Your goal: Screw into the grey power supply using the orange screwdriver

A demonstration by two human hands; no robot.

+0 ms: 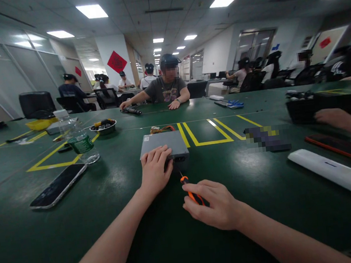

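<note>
A grey metal computer power supply (164, 140) lies on the green table in front of me, its bundle of coloured cables (162, 129) at the far side. My left hand (157, 167) rests over its near left part, fingers on the top and the thumb at the near face by the socket. Between the fingers of my right hand (210, 203) is an orange and black screwdriver (184, 180). Its thin shaft points up toward the lower near edge of the power supply; whether the tip touches a screw I cannot tell.
Left of me are a phone (59, 184), a water bottle (81, 142) and a metal bowl of small parts (103, 127). To the right lie a white oblong device (335, 174) and a red-edged phone (345, 150), near another person's hand (334, 117). A person in a cap (167, 86) sits opposite.
</note>
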